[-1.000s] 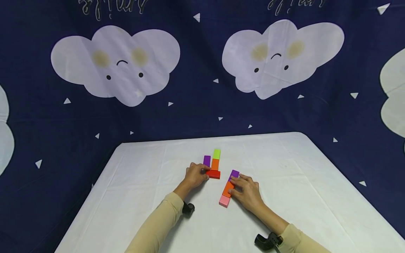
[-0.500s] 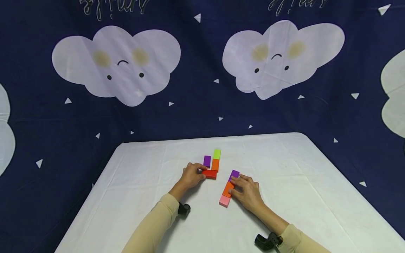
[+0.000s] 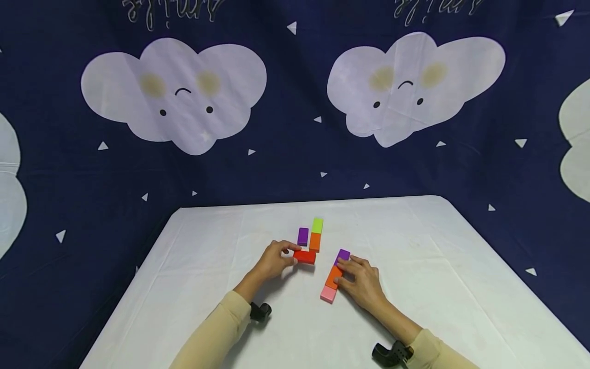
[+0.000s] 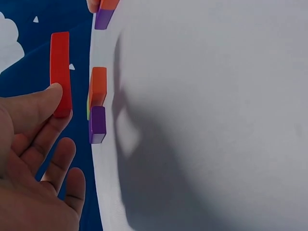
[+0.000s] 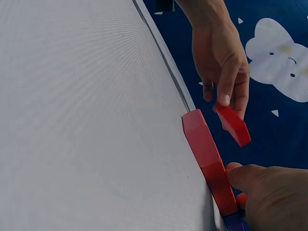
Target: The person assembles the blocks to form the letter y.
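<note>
Between thumb and fingertips, my left hand [image 3: 273,260] pinches one end of a red block [image 3: 304,257]. In the left wrist view the red block [image 4: 60,72] is held off the white cloth. Just beyond it stand a purple block [image 3: 302,237] and an orange block [image 3: 315,242], with a lime-green block [image 3: 317,225] against the orange one. My right hand [image 3: 363,281] rests along the right side of a row: purple block [image 3: 342,255], orange block [image 3: 334,277], pink block [image 3: 328,294]. Its thumb touches the orange block [image 5: 222,187]; the other fingertips are partly hidden.
White cloth covers the table [image 3: 415,241], whose far edge meets a dark blue backdrop [image 3: 295,169] printed with clouds. A black wrist camera [image 3: 260,312] sits on the left wrist, another black camera [image 3: 391,353] on the right.
My left hand has drawn the red block leftward from beside the orange block and lifted it slightly off the cloth. The right hand and its row stay put.
</note>
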### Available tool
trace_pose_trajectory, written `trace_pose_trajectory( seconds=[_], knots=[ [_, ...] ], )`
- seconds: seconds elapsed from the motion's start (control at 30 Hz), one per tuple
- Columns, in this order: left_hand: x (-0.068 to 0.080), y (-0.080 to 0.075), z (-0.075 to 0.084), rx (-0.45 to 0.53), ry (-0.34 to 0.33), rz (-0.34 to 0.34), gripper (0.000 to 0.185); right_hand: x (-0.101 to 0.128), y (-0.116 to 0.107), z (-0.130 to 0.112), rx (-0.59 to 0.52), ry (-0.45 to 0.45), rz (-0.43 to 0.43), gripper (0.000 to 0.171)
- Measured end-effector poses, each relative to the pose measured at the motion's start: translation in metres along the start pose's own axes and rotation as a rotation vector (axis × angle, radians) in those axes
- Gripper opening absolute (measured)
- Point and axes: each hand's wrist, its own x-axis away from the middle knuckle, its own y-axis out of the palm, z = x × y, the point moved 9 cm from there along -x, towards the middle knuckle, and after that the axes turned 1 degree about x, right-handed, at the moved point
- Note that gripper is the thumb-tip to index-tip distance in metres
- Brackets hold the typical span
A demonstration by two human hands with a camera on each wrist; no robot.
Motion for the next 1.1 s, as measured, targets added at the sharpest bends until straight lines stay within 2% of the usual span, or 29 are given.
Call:
trace_pose_trajectory(
  seconds=[0.27, 0.47, 0.77, 1.1],
  knots=[
    [0.020, 0.007, 0.009, 0.020, 0.079, -0.066, 0.027, -0.001, -0.001, -0.001, 0.011, -0.009, 0.003, 0.042],
    [0.032, 0.019, 0.006, 0.049, 0.072, -0.142, 0.027, 0.000, 0.000, 0.001, 0.011, -0.002, -0.001, 0.042],
    [0.038, 0.031, 0.003, 0.047, 0.075, -0.177, 0.027, 0.001, 0.000, 0.000, 0.002, -0.006, 0.006, 0.043],
    [0.037, 0.038, 0.000, 0.008, 0.053, -0.194, 0.027, 0.001, 0.000, -0.001, 0.001, -0.008, 0.006, 0.043]
  ],
)
